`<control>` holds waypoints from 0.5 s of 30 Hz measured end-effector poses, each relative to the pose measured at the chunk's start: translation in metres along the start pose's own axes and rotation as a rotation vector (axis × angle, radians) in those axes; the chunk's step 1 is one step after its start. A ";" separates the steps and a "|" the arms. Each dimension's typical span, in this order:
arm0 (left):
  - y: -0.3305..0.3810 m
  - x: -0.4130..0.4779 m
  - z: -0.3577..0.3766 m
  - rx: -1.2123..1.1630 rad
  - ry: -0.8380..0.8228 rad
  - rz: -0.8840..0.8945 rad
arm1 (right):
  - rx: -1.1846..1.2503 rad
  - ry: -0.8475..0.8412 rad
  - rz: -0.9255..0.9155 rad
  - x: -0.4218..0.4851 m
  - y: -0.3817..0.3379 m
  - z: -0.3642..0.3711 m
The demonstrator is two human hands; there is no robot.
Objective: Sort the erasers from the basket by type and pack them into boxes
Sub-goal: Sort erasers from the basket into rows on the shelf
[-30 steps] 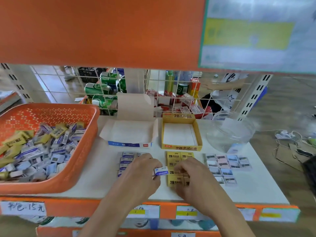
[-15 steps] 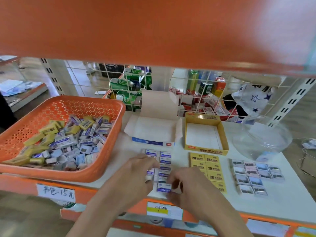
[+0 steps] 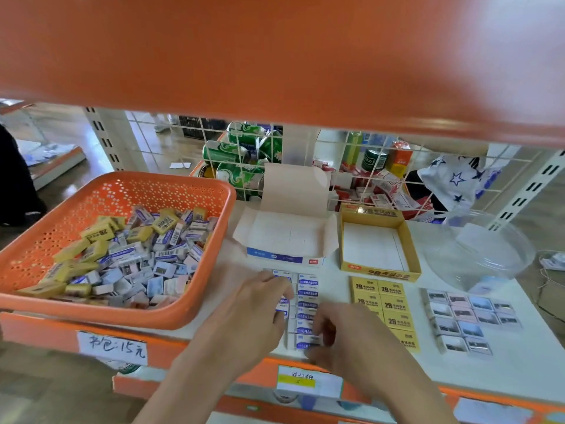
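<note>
Blue eraser (image 3: 303, 343) now lies, seemingly released, between hands (image 3: 250, 316) (image 3: 354, 341).

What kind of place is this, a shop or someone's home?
Most likely a small shop: orange store shelving with a handwritten price tag on its edge, drink cans stacked at the back, and a basket of packaged erasers.

We see a bright, evenly lit scene, with light coming in from behind the wire grid (image 3: 171, 142) and only faint, soft shadows on the white shelf top (image 3: 519, 362). The orange shelf overhead (image 3: 275, 56) is a soft, out-of-focus band, and the left hand (image 3: 253, 310) and right hand (image 3: 351, 338) are slightly blurred. The wide lens bends lines near the edges, and the clear bowl (image 3: 477, 249) catches pale glare.
</note>
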State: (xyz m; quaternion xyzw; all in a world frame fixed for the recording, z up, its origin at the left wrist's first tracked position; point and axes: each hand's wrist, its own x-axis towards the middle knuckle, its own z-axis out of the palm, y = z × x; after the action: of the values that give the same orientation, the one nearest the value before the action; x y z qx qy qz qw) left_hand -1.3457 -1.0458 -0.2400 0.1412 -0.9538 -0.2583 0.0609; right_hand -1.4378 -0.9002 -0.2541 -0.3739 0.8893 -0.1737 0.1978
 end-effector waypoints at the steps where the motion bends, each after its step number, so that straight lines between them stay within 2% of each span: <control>1: 0.002 0.000 -0.004 -0.010 0.020 0.019 | -0.002 0.016 -0.007 0.001 0.000 -0.001; 6: 0.005 0.000 -0.032 0.030 0.186 0.149 | 0.076 0.233 -0.126 0.013 -0.020 -0.013; 10: -0.017 -0.004 -0.061 0.062 0.257 0.102 | 0.101 0.321 -0.269 0.032 -0.056 -0.016; 12: -0.035 -0.009 -0.078 0.090 0.269 0.002 | 0.092 0.356 -0.326 0.041 -0.076 -0.018; 15: -0.070 -0.016 -0.104 0.174 0.184 -0.266 | 0.055 0.360 -0.421 0.059 -0.110 -0.019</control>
State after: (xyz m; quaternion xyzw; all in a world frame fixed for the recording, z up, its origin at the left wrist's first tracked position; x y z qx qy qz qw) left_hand -1.2941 -1.1481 -0.1874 0.2938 -0.9359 -0.1666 0.1007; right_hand -1.4193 -1.0135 -0.2006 -0.5082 0.8078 -0.2987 0.0064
